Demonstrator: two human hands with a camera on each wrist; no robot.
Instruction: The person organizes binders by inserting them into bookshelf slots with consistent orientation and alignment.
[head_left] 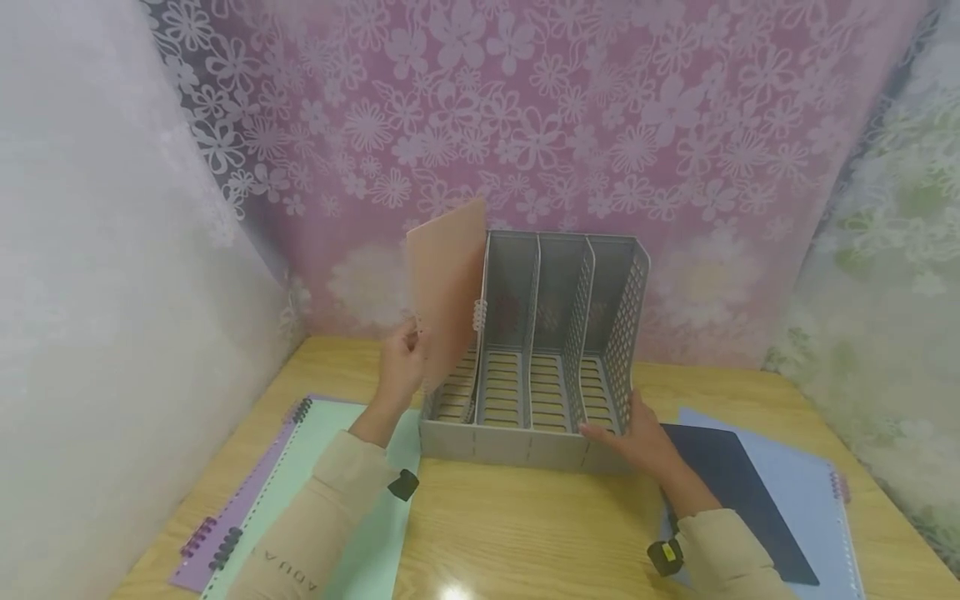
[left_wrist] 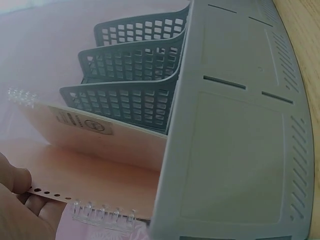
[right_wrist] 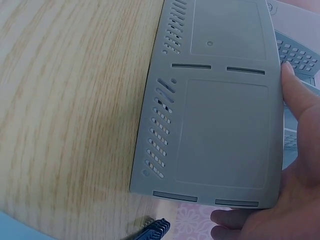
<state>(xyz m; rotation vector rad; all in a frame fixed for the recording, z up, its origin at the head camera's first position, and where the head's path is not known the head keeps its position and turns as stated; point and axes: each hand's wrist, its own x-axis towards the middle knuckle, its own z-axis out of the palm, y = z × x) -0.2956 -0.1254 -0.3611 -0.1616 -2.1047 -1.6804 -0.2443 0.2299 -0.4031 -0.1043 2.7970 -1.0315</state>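
A peach loose-leaf binder [head_left: 448, 287] stands in the leftmost compartment of a grey file organizer [head_left: 498, 446], rising above its dividers. My left hand [head_left: 399, 367] pinches the binder's hole-punched left edge between thumb and fingers. In the left wrist view the binder [left_wrist: 95, 170] is spread apart, with clear rings along its edge and a printed label on one inner side. My right hand [head_left: 637, 437] grips the organizer's front right corner; its thumb hooks over the front lip and its fingers go round the side, as the right wrist view shows. The organizer's other compartments show bare slotted floors.
On the left, a mint green binder [head_left: 375, 533] lies over a purple one [head_left: 197, 568], partly under my left sleeve. A dark navy binder [head_left: 738, 483] overlaps a light blue one [head_left: 813, 492] on the right. Flowered curtain [head_left: 480, 108] hangs behind the wooden table [head_left: 480, 533].
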